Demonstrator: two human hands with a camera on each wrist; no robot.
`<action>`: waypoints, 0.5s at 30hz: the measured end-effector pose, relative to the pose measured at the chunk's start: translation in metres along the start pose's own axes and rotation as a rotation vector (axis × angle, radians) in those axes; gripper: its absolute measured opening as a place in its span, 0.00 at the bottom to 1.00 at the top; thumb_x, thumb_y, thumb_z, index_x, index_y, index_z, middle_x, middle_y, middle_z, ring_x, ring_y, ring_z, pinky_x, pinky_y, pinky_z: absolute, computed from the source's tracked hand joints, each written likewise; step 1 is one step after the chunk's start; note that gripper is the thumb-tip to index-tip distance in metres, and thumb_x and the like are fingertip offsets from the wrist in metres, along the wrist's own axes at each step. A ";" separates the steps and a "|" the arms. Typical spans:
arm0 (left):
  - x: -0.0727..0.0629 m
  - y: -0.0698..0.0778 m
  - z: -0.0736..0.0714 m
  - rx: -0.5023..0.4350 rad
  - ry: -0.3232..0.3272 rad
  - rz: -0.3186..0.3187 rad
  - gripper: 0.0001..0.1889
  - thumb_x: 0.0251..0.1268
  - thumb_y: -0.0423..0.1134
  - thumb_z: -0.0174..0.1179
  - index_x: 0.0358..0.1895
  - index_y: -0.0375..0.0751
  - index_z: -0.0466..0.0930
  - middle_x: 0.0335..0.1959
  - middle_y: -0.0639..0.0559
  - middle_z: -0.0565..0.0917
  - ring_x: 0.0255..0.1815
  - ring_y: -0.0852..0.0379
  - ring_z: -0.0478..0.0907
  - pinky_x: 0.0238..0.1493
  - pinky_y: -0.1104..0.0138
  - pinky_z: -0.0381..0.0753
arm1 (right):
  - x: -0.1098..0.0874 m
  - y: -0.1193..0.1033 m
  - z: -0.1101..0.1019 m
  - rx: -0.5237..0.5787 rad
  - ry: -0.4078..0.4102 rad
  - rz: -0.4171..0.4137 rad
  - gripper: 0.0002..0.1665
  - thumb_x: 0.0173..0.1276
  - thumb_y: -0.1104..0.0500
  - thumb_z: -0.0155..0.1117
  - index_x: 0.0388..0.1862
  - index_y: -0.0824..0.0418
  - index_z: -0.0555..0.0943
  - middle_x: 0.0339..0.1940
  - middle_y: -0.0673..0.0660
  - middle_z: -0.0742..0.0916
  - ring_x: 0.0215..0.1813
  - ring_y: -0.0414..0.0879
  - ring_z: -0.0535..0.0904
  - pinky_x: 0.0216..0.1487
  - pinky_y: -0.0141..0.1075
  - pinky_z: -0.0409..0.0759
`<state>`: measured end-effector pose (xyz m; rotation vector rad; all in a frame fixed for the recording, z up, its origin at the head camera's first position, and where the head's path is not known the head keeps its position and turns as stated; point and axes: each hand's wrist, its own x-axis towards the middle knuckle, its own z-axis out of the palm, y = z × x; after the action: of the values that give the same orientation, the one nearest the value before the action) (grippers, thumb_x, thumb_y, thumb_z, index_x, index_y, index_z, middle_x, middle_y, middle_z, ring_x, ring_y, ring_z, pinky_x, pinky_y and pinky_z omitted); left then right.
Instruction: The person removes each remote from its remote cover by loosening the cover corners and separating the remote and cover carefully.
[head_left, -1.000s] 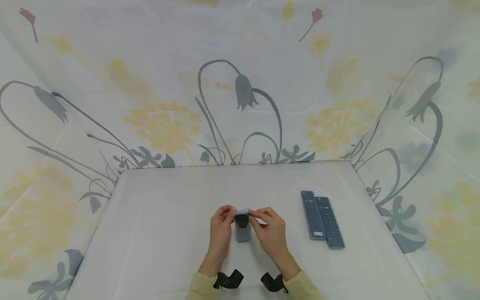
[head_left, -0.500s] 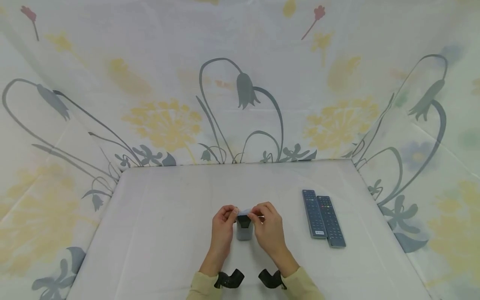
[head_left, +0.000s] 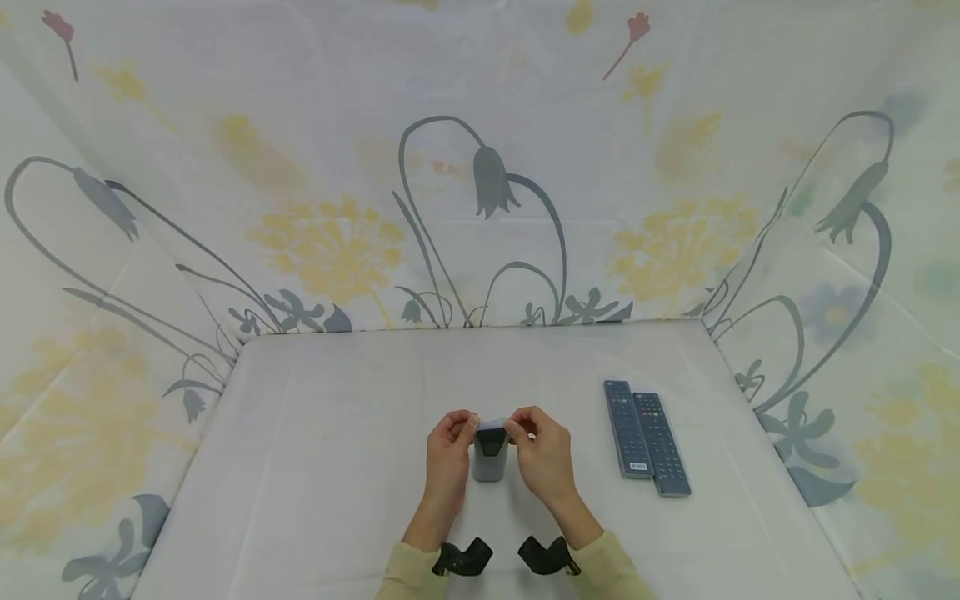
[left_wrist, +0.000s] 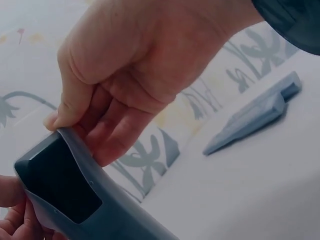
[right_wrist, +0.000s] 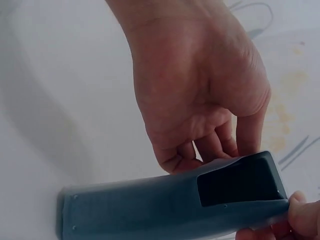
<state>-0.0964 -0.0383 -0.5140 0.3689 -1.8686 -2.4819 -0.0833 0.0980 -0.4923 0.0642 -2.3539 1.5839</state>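
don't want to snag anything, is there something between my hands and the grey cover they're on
Nothing visible is: the left hand and right hand both pinch the grey cover at the end where a dark device shows. The two remotes lie on the table to the right, out of the way.

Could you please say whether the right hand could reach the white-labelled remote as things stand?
Probably yes: nothing visible lies between the right hand and the white-labelled remote, though that hand grips the grey cover and should let go first.
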 end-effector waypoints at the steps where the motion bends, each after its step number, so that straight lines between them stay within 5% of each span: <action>1: 0.000 0.000 0.000 -0.007 -0.001 -0.006 0.07 0.70 0.29 0.59 0.45 0.26 0.77 0.30 0.53 0.80 0.34 0.61 0.75 0.40 0.70 0.73 | 0.000 0.000 0.000 0.010 -0.007 0.014 0.04 0.65 0.68 0.69 0.33 0.65 0.81 0.28 0.53 0.86 0.31 0.44 0.84 0.31 0.33 0.81; 15: 0.000 0.002 0.000 -0.126 0.006 -0.080 0.05 0.71 0.28 0.58 0.44 0.28 0.77 0.33 0.51 0.79 0.36 0.61 0.75 0.42 0.70 0.75 | 0.007 0.001 -0.002 0.078 -0.078 0.148 0.03 0.67 0.67 0.67 0.35 0.66 0.82 0.29 0.54 0.86 0.33 0.45 0.86 0.38 0.37 0.84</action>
<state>-0.0971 -0.0383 -0.5125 0.4559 -1.7168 -2.6300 -0.0900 0.1014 -0.4906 -0.0330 -2.4043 1.7731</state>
